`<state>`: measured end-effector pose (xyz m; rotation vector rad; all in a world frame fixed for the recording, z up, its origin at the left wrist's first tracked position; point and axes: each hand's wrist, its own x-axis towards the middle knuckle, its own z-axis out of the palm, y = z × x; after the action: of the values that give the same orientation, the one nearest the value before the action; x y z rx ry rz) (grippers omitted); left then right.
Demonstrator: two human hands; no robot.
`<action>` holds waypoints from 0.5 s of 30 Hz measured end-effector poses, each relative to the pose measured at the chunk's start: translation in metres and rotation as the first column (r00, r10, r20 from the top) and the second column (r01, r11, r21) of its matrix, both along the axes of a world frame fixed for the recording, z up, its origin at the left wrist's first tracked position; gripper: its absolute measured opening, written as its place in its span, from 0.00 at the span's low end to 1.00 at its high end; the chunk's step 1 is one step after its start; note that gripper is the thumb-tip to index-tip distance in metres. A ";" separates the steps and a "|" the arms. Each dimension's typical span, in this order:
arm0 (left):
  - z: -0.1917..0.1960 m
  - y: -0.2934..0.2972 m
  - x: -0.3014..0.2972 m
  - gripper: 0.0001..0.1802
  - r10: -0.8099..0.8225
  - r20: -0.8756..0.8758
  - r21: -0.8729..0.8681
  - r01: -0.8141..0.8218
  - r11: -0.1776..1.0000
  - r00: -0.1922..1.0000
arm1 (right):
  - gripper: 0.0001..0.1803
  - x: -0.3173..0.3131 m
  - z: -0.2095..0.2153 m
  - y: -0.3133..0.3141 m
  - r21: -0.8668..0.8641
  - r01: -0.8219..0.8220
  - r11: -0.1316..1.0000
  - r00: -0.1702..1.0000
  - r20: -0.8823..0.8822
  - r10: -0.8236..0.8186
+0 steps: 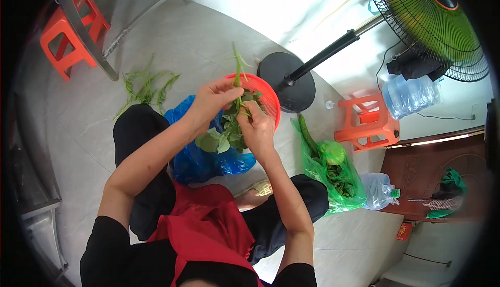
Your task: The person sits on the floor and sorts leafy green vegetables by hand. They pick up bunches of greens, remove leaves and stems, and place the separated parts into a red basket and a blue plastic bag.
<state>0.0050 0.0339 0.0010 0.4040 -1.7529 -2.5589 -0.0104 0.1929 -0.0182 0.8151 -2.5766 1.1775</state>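
Observation:
My left hand (213,99) pinches a thin green vegetable stem (239,68) between thumb and fingers. Its upper end stands out beyond both hands, over the red basket's rim. Lower down, my right hand (258,128) has its fingers closed on the same greens. Beneath the hands sits a red plastic basket (270,95) with leaves inside, partly hidden by my hands. An open blue plastic bag (190,162) lies between my knees, with leafy greens (213,140) at its mouth. Loose green stems (148,89) are spread on the floor at the left.
A green bag (351,188) at the right holds a long green vegetable (307,133), a round pale-green one (332,152) and leaves. Beyond the basket stands a fan's black base (271,73). Orange stools (75,39) (364,123) and a clear water jug (379,190) stand farther out.

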 end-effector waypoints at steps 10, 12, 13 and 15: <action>-0.024 0.007 0.002 0.11 -0.026 -0.034 0.007 0.027 1.000 0.999 | 0.06 -0.013 -0.009 0.006 -0.538 0.225 0.813 0.785 0.595 0.176; -0.025 0.005 0.002 0.11 -0.004 -0.038 -0.003 0.003 1.000 0.999 | 0.07 -0.017 -0.005 0.011 -0.569 0.298 0.766 0.711 0.668 0.220; -0.025 0.004 0.002 0.11 0.009 -0.040 -0.009 -0.009 1.000 0.999 | 0.07 -0.019 -0.005 0.014 -0.577 0.344 0.741 0.691 0.690 0.217; -0.023 -0.002 0.002 0.10 0.050 -0.034 -0.025 -0.051 0.998 0.998 | 0.07 -0.027 -0.006 0.021 -0.585 0.433 0.686 0.646 0.732 0.217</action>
<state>0.0066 0.0319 -0.0219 0.3973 -1.7396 -2.4920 -0.0371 0.2143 -0.0238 -0.1215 -2.1393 2.6902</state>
